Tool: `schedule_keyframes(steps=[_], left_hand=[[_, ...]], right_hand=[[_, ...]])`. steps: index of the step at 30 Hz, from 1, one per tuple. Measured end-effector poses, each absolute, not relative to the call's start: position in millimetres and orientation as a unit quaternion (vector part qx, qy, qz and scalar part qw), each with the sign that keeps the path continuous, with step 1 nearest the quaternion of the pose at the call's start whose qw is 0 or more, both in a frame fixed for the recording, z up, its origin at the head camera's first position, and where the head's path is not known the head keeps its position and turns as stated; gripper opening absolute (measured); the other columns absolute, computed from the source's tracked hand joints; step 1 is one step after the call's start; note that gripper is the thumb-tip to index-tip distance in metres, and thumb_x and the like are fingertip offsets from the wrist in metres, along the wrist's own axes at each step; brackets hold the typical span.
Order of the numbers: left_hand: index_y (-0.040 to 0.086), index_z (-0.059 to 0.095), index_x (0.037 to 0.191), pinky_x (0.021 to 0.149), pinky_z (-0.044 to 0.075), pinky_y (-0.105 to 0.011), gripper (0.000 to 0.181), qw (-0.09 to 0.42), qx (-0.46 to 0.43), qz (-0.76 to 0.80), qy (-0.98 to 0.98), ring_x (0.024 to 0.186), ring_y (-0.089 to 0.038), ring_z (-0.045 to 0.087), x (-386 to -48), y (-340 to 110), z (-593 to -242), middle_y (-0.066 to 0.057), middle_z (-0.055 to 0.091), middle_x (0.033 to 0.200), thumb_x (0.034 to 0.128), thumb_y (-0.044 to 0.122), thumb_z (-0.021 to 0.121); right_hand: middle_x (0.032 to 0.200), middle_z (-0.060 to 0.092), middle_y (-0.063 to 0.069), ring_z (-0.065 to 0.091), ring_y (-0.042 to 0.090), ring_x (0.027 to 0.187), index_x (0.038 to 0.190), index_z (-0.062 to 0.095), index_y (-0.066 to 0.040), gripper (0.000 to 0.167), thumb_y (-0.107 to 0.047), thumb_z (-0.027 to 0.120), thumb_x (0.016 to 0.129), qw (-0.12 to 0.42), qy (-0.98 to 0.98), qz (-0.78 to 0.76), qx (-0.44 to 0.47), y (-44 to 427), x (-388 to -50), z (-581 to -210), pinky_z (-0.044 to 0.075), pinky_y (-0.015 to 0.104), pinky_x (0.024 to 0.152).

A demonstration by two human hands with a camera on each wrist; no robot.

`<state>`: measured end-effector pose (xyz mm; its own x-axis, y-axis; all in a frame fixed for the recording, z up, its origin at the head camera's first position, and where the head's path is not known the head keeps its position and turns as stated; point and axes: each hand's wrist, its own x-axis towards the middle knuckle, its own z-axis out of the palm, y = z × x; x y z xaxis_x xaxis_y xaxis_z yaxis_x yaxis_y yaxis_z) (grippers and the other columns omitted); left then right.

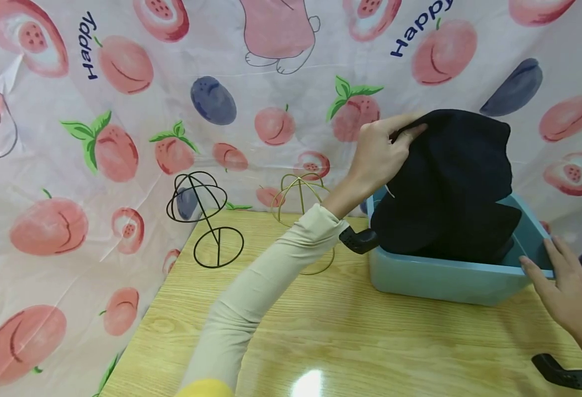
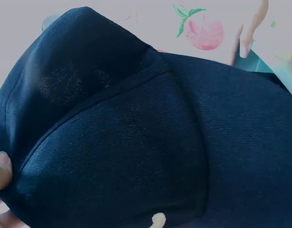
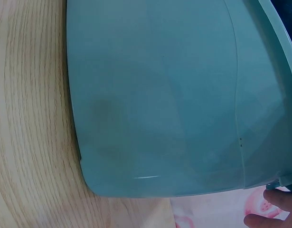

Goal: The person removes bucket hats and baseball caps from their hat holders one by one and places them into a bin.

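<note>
My left hand [image 1: 382,149] pinches the edge of a black cap [image 1: 454,154] and holds it raised above a blue-green plastic bin [image 1: 449,284]. In the left wrist view, curved seams cross the cap's dark cloth [image 2: 112,142], and a small pale mark shows low on it. More black fabric fills the bin below; whether it belongs to another cap I cannot tell. My right hand [image 1: 566,284] rests on the bin's right front corner with its fingers fairly straight. Two fingertips [image 3: 278,198] touch near the rim in the right wrist view.
A black wire stand [image 1: 218,248] is at the table's left back. A gold wire stand [image 1: 315,271], partly behind my left arm, stands left of the bin. The wooden table [image 1: 350,342] meets a fruit-printed cloth [image 1: 251,55] at the back and left.
</note>
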<state>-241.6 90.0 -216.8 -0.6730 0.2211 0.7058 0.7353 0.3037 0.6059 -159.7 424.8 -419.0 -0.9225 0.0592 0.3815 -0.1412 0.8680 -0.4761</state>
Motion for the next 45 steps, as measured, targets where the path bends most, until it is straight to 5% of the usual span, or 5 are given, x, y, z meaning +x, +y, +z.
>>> schedule_keyframes(steps=[19,26,32,39,45], left_hand=[[0.012,0.072,0.11,0.085,0.035,-0.004,0.021,0.291,-0.329,-0.439,-0.784,0.096,0.004,0.059,-267.5,126.4,-263.6,0.001,0.07,0.105,0.0927,0.013,0.061],[0.013,0.069,0.118,0.093,0.03,-0.005,0.026,0.277,-0.326,-0.404,-0.808,0.109,-0.005,0.055,-271.2,147.4,-278.5,-0.002,0.063,0.12,0.094,0.017,0.059],[0.013,0.061,0.127,0.075,0.035,-0.008,0.037,0.252,-0.303,-0.394,-0.83,0.087,-0.008,0.046,-268.1,166.3,-289.6,-0.004,0.048,0.106,0.0912,0.023,0.064],[0.017,0.05,0.09,0.055,0.035,-0.013,0.036,0.275,-0.254,-0.322,-0.87,0.071,-0.003,0.044,-264.7,181.0,-306.9,0.006,0.046,0.08,0.0791,0.042,0.073],[0.023,0.055,0.089,0.05,0.03,-0.016,0.032,0.286,-0.218,-0.225,-0.905,0.072,-0.004,0.045,-262.7,185.2,-321.6,0.009,0.049,0.084,0.0801,0.051,0.068]], right_hand=[[0.154,0.003,0.026,0.008,0.055,0.134,0.148,0.009,0.004,0.071,-0.037,0.039,0.099,0.201,-0.946,0.254,0.015,426.0,-160.1,-421.8,0.01,0.072,0.099],[0.155,0.001,0.024,0.006,0.053,0.135,0.149,0.009,0.004,0.069,-0.033,0.041,0.1,0.201,-0.943,0.265,0.024,425.7,-160.2,-422.3,0.008,0.071,0.099],[0.155,0.001,0.023,0.006,0.052,0.136,0.149,0.01,0.004,0.069,-0.034,0.04,0.099,0.207,-0.941,0.268,0.019,426.3,-159.0,-421.4,0.008,0.072,0.099],[0.156,0.001,0.022,0.006,0.052,0.136,0.149,0.01,0.003,0.069,-0.034,0.04,0.1,0.205,-0.94,0.271,0.012,424.6,-158.6,-421.8,0.009,0.071,0.099],[0.155,0.004,0.023,0.009,0.052,0.136,0.149,0.012,0.004,0.068,-0.034,0.04,0.1,0.211,-0.939,0.271,0.012,423.6,-159.3,-421.6,0.011,0.071,0.099]])
